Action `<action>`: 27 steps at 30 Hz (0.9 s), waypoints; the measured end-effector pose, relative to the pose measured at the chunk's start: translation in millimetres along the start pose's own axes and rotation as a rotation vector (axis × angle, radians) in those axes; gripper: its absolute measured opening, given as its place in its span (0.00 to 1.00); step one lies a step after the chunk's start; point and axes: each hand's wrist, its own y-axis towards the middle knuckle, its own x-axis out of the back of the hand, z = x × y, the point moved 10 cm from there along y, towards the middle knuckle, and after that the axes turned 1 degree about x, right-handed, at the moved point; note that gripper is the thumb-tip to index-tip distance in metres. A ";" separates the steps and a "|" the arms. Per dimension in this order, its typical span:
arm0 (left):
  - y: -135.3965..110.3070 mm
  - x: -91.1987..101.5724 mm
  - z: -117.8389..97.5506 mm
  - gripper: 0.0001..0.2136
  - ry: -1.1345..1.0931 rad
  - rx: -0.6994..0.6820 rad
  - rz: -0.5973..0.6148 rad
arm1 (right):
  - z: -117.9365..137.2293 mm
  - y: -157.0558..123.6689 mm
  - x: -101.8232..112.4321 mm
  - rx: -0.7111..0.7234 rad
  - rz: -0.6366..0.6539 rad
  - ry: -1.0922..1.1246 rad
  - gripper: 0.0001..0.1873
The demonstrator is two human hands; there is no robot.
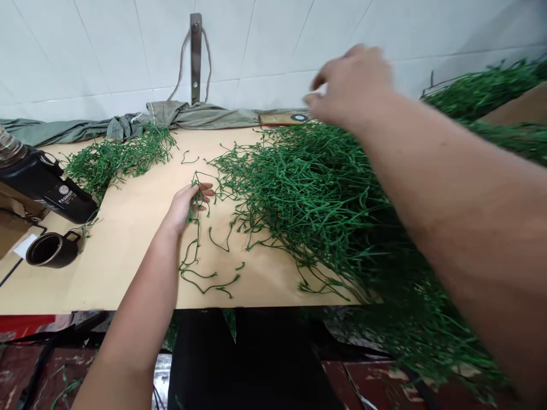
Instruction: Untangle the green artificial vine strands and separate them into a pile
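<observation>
My left hand (pixel 183 206) rests low over the tan tabletop (pixel 141 245), its fingers curled round a few thin green stems (pixel 194 196) that look like artificial plant pieces. One strand trails down from it toward the table's front edge. Up near the wall, my right hand (pixel 359 85) is blurred, its fingers closed on a small white thing (pixel 319 91) whose kind I cannot make out. Below and beside that raised arm spreads a large tangled heap of green stems (pixel 307 182). Several loose stems (pixel 209 285) lie between my left forearm and the heap.
A smaller green bunch (pixel 122 156) lies at the back left, by a black bottle (pixel 47 185) and a dark mug (pixel 53 250). Grey cloth (pixel 205 117) runs along the wall, with a wooden-looking piece (pixel 280 118) beside it. More greenery (pixel 491 91) fills the right.
</observation>
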 end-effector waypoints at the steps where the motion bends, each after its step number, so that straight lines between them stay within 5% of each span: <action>1: 0.1 0.9 0.4 0.13 -0.004 0.005 -0.004 | 1.5 -1.0 -0.8 0.021 0.037 0.001 0.10; 7: -0.8 10.9 -4.7 0.10 -0.037 -0.035 -0.105 | 10.9 -5.3 -24.7 0.100 0.243 -0.077 0.09; 11: -0.1 13.5 -9.5 0.08 -0.024 -0.081 -0.141 | 13.3 -1.0 -23.8 0.093 0.175 -0.017 0.09; 17: 1.3 12.3 -8.9 0.07 0.022 -0.086 -0.133 | -4.6 8.2 -6.7 -0.061 0.013 0.417 0.15; 23: -1.3 0.4 -12.7 0.07 0.134 -0.106 -0.037 | -10.8 6.4 -31.5 -0.315 -0.003 1.015 0.16; 27: -1.9 -6.6 -14.5 0.09 0.211 -0.120 0.011 | -28.8 9.0 -36.3 -0.446 -0.087 1.204 0.13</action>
